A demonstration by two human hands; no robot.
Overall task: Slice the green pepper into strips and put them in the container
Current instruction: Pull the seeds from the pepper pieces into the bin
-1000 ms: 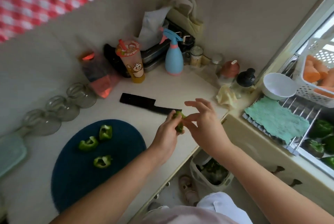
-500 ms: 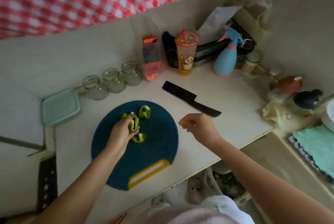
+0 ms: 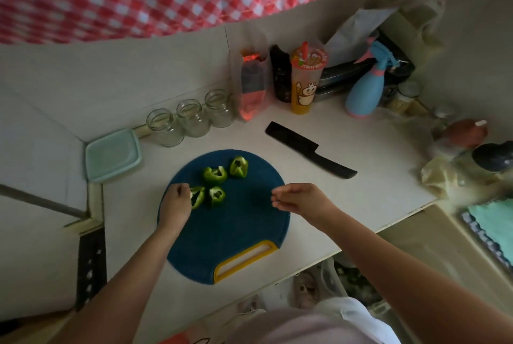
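Note:
Several green pepper pieces lie on the round blue cutting board; two are at its far side and one nearer the middle. My left hand pinches the left end of another pepper piece, which rests on the board. Over the board's right edge, my right hand hovers with loosely curled fingers and holds nothing. A black knife lies on the counter beyond the board, apart from both hands. The pale green lidded container sits to the board's left.
Three glass jars stand behind the board. A plastic bag, a printed cup and a blue spray bottle line the back wall. Bottles and a crumpled cloth crowd the right corner. The counter's front edge runs just below the board.
My left hand carried a pepper piece from the counter's front edge to the board and lowered it among the others. My right hand let go and drew apart. The view swung left.

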